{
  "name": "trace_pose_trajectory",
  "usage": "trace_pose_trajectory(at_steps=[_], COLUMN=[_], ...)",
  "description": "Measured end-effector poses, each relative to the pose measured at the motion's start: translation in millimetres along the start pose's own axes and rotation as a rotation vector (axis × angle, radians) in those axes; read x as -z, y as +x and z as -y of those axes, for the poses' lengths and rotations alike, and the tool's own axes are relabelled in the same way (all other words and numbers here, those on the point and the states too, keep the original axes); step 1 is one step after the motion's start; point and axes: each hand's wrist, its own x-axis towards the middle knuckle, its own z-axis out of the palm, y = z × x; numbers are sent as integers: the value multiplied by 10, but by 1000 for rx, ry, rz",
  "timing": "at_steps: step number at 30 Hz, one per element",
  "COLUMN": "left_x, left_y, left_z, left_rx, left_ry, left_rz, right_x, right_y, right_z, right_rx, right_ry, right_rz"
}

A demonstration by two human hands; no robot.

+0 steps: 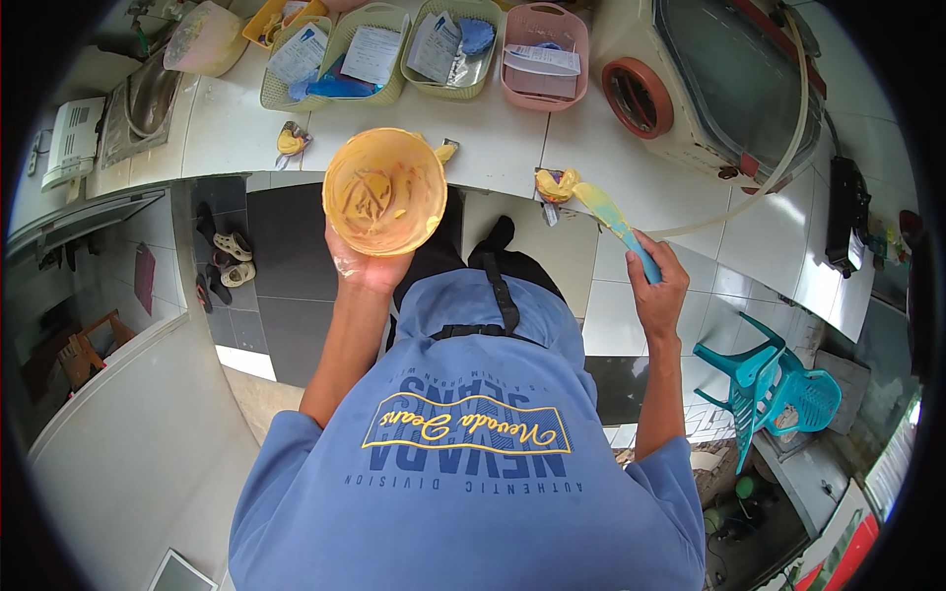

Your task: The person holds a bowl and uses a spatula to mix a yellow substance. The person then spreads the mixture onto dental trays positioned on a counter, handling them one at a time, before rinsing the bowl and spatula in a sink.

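My left hand [367,266] is closed round the underside of a flexible mixing bowl [426,169], its opening tipped toward me. Yellow paste, thick like plaster, smears the inside of the bowl. In my right hand [658,295] is the blue handle of a spatula [613,219], its blade coated with the same yellow paste. The blade's tip reaches a lump of yellow paste [557,184] on a small metal piece at the counter's front edge. Another small paste-filled piece [292,140] sits farther left, and a third [446,152] shows partly behind the bowl.
Along the back of the white counter [483,133] stand green baskets [379,18] and a pink basket [547,98] holding papers. A boxy cabinet with a round red port [638,97] is at the right, with a hose. Teal plastic chairs [764,379] stand at lower right, shoes [235,258] at left.
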Motion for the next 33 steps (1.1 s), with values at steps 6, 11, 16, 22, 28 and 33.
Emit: trace_pose_trajectory(at_steps=[6,11,16,22,28,33], left_x=[-270,-414,-448,-704,-591,-366], left_y=[231,417,397,317,334,403], left_z=[469,593,541,630,746,598], left_rx=[75,120,15,-134,-216,-321], left_ry=[-19,-149,-77,386,448,453], left_rz=[105,113,228,152,105,-47], right_x=[-418,-588,-65,221,-142,-452], right_y=[81,13,-190,603,449,47], right_z=[845,851,539,1051,738,301], right_rx=[332,337,261,296,-173,-626], right_ry=[207,145,92,-55,367,885], right_rz=[-9,10,14,85,492,463])
